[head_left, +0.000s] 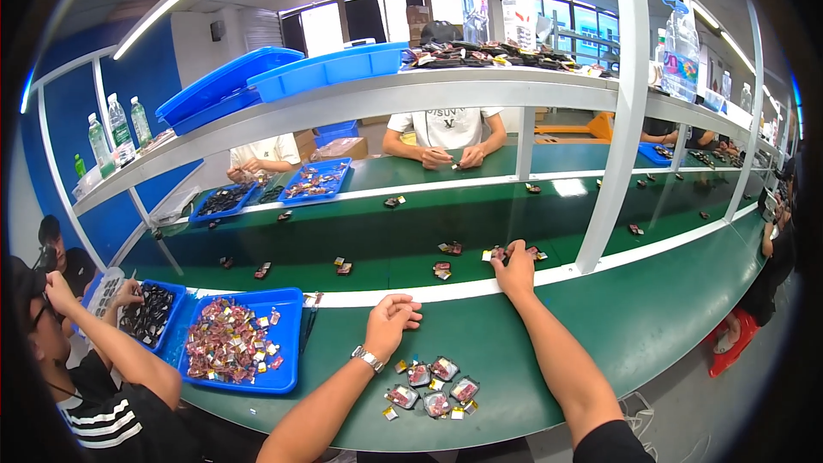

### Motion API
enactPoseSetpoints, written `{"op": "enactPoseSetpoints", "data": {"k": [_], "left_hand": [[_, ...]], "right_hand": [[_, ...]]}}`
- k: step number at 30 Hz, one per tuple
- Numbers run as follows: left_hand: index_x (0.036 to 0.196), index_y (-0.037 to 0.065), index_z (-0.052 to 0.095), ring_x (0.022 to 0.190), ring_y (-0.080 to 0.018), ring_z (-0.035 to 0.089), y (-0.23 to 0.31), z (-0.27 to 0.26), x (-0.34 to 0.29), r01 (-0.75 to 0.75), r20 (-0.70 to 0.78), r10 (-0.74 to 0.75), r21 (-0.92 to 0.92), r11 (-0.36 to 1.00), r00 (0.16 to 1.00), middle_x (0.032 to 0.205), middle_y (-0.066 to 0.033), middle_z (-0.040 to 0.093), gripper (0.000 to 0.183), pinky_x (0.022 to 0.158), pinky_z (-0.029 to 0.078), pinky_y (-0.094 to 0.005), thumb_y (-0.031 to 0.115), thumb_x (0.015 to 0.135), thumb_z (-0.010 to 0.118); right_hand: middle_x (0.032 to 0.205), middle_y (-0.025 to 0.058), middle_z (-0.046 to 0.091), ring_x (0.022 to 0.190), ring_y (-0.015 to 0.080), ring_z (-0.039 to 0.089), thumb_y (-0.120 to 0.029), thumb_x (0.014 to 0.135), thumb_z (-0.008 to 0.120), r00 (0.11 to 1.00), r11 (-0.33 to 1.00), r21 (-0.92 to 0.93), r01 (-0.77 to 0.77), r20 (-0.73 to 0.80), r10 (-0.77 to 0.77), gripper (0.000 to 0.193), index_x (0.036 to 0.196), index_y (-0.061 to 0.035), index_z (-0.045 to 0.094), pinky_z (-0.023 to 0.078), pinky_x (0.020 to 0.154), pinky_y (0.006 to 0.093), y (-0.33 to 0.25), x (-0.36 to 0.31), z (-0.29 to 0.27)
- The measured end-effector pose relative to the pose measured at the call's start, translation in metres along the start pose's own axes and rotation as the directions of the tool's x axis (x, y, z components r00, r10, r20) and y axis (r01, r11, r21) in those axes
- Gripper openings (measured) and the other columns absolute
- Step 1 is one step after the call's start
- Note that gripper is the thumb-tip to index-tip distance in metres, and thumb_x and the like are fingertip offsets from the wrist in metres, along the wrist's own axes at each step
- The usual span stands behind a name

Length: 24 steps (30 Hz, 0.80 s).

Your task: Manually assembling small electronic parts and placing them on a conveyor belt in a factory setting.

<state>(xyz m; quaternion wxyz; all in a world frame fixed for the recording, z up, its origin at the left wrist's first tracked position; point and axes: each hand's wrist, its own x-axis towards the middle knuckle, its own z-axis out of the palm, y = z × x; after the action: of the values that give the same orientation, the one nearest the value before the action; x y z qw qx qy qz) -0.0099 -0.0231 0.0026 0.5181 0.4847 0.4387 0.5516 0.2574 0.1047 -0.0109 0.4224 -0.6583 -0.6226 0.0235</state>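
My right hand [514, 271] reaches over the green conveyor belt, its fingers closed on a small electronic module [495, 255] with a red board and a pale, yellow-edged piece. A similar module [537, 254] shows just right of those fingers. Wearing a metal-banded watch, my left hand [393, 322] hovers by the white rail, fingers loosely bent and apart, with nothing visible in them. Between my forearms, a cluster of modules in dark housings [435, 387] lies on the green worktop [501, 373] with loose yellow-and-white pieces.
A blue tray [296, 334] full of red boards stands left; beside it is another blue tray [177, 296] of black parts, near a seated co-worker [111, 369]. More modules [344, 267] dot the belt. A white post [613, 120] rises right of my hand, carrying an overhead shelf [360, 96].
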Motion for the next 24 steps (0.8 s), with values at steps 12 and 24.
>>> {"op": "enactPoseSetpoints", "data": {"k": [12,24], "left_hand": [[0.131,0.002,0.051,0.086,-0.0129,0.061,0.011,-0.007,0.003,0.28,0.413,-0.219,-0.093,0.955,0.884,0.105,-0.0067,0.063,0.037,0.077,0.052,-0.0268,0.024,0.101,0.046],[0.129,0.002,0.047,0.107,-0.0195,0.06,0.008,0.004,-0.003,0.226,0.336,-0.147,-0.21,0.951,0.931,0.116,-0.0106,0.059,0.032,0.097,0.051,-0.0381,0.009,0.098,0.048]], "right_hand": [[0.116,0.0081,0.058,0.112,0.0274,0.052,-0.011,0.074,0.075,0.577,0.663,0.64,0.39,0.391,-0.717,0.046,0.117,-0.0098,0.059,0.043,0.098,0.039,-0.088,-0.071,-0.062],[0.124,0.0091,0.054,0.115,0.0303,0.05,-0.009,0.078,0.068,0.546,0.574,0.47,0.671,0.211,-0.811,0.024,0.102,-0.0112,0.064,0.042,0.098,0.0414,-0.086,-0.077,-0.058]]}}
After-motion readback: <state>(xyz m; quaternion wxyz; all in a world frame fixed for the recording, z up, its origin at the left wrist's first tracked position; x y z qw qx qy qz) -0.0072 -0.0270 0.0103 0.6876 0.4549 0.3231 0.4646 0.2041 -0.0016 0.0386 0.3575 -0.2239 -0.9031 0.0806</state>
